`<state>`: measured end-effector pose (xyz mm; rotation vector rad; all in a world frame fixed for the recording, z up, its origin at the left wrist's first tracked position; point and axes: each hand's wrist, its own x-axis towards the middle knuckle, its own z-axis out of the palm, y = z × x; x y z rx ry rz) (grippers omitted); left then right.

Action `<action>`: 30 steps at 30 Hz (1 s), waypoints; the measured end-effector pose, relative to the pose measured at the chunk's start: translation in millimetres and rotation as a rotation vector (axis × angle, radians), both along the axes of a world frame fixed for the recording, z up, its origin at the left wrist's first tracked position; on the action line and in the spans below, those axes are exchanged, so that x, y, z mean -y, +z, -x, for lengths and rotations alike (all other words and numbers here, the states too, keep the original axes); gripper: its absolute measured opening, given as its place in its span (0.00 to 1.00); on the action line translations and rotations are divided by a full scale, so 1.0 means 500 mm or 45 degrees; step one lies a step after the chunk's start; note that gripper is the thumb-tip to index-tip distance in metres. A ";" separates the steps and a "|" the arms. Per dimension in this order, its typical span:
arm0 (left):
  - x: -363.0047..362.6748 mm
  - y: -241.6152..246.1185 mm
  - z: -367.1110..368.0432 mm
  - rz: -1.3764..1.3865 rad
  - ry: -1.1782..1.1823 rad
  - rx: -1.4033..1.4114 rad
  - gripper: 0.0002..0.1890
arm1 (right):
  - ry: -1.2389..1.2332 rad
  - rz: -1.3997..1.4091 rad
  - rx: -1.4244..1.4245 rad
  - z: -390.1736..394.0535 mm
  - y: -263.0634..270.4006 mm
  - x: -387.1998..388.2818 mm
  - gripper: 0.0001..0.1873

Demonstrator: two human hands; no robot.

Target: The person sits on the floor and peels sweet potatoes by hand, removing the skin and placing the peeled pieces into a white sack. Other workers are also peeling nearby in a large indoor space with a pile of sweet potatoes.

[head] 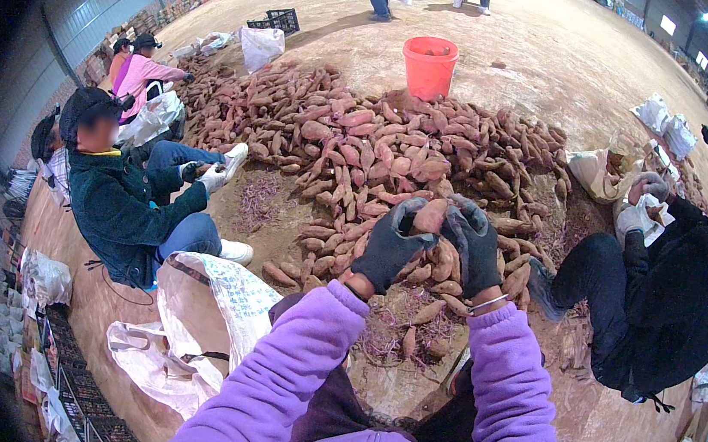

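Between my two gloved hands, in front of the pile, is a reddish sweet potato (431,217). My left hand (392,244), in a dark glove, grips its left side and lower end. On its right side curl the fingers of my right hand (472,243), also dark-gloved; they look in contact with it. A large heap of sweet potatoes (395,141) spreads out before me. Closer in, below my hands, a few loose roots and purple sprouts (384,331) lie on the dirt floor.
A red bucket (428,77) with some roots stands behind the heap. An open white woven sack (214,316) lies at my left. One person (130,197) sits to my left, another (670,287) to my right. Black crates (275,20) and a white sack (261,48) stand farther back.
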<state>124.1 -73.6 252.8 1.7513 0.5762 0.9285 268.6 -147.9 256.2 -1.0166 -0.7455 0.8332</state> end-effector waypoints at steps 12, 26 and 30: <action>-0.005 -0.023 -0.003 -0.068 0.000 -0.003 0.32 | -0.173 -0.011 0.110 -0.003 0.007 0.005 0.08; 0.009 0.012 0.005 0.487 -0.388 0.190 0.24 | -0.239 0.029 0.124 -0.011 -0.014 0.005 0.10; 0.011 0.015 0.007 0.589 -0.444 0.238 0.24 | -0.184 0.024 0.084 -0.014 -0.022 0.006 0.12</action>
